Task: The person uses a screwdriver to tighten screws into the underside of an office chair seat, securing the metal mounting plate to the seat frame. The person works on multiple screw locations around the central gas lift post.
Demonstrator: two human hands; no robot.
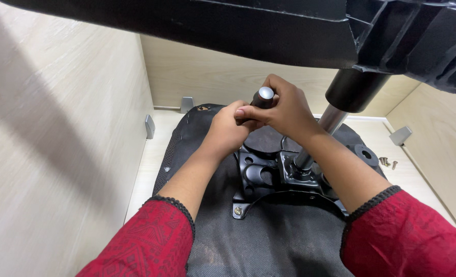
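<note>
Two hands work over one upturned seat (269,246), covered in black woven fabric. One black metal plate (269,177) with round holes is fixed to it, and one shiny steel cylinder (326,125) rises from the plate into a black plastic base (402,36). One dark lever (261,100) with a smooth grey round tip stands above the plate. The left hand (227,131) and the right hand (284,110) both grasp this lever, touching each other. About three small screws (387,163) lie on the pale wooden floor (151,159), and three grey metal brackets (150,126) sit at the walls.

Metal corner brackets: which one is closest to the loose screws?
The right bracket, beside the screws. The other two sit at the left, past the seat.
</note>
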